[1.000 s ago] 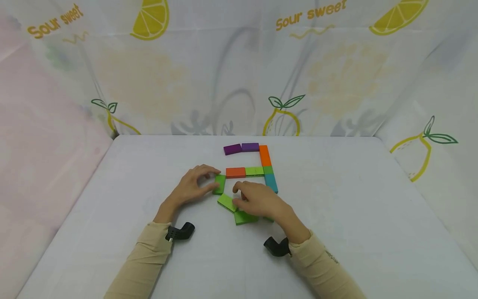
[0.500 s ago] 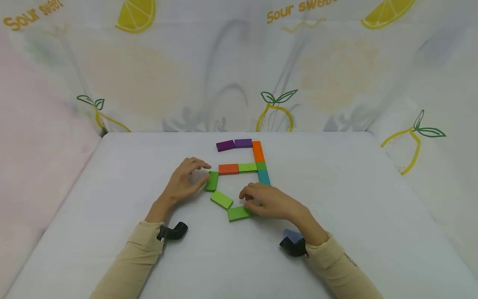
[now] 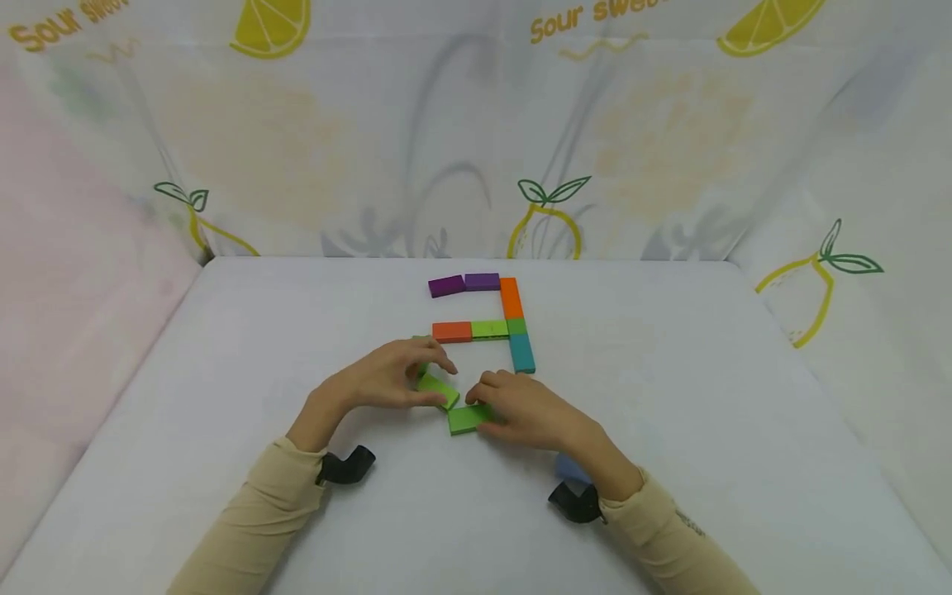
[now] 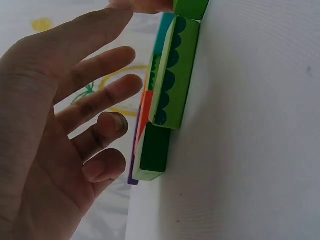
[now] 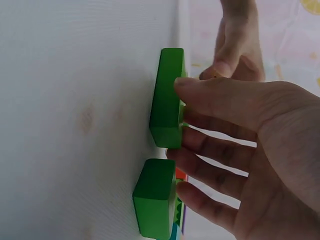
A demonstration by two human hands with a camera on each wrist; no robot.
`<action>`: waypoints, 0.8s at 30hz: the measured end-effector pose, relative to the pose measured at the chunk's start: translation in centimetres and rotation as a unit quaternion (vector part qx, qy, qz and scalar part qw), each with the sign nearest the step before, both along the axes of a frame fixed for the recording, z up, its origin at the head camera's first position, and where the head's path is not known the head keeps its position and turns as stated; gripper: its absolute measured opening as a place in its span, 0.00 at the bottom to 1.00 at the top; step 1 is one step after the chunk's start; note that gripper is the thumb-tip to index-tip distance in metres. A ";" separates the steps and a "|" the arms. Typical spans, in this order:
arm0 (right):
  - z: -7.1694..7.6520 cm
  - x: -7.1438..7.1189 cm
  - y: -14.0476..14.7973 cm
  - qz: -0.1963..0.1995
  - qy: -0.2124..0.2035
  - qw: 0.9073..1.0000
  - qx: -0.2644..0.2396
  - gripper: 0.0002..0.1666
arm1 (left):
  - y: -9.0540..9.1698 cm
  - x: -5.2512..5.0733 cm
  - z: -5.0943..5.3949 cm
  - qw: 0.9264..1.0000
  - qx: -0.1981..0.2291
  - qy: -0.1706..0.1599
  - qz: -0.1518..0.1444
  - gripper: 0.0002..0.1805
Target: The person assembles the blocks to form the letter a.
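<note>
My left hand (image 3: pixel 390 376) hovers round a light green block (image 3: pixel 440 390) with its fingers loosely bent. In the left wrist view its fingers lie apart from that light green block (image 4: pixel 177 75), which has a dark scalloped side. Partly hidden behind the hand is another green block (image 4: pixel 155 147). My right hand (image 3: pixel 531 409) holds a green block (image 3: pixel 463 420) at its right end, thumb on the near side and fingers on the far side. In the right wrist view a further green block (image 5: pixel 154 200) stands beside the held one; the hand covers it in the head view.
Beyond the hands lie a red-orange block (image 3: pixel 452 332), a light green block (image 3: pixel 489 330), a small green block (image 3: pixel 516 326), a teal block (image 3: pixel 523 354), an orange block (image 3: pixel 511 297) and two purple blocks (image 3: pixel 482 282). A blue piece (image 3: pixel 571 468) lies by the right wrist.
My left hand has moved right and nearer, from the left green block to the light green one. The right hand went right, then came back left onto the green block. The camera view shifted slightly.
</note>
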State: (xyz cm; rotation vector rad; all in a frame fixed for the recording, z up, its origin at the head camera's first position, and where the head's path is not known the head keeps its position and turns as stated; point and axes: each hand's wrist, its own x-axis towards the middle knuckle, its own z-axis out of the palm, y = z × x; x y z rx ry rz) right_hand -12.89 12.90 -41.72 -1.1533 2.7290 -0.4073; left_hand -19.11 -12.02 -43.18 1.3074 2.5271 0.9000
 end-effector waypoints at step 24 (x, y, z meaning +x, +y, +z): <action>0.2 -0.7 0.7 0.000 -0.004 1.000 0.003 0.15 | -0.1 -0.1 -0.8 0.999 -0.031 0.009 -0.020 0.15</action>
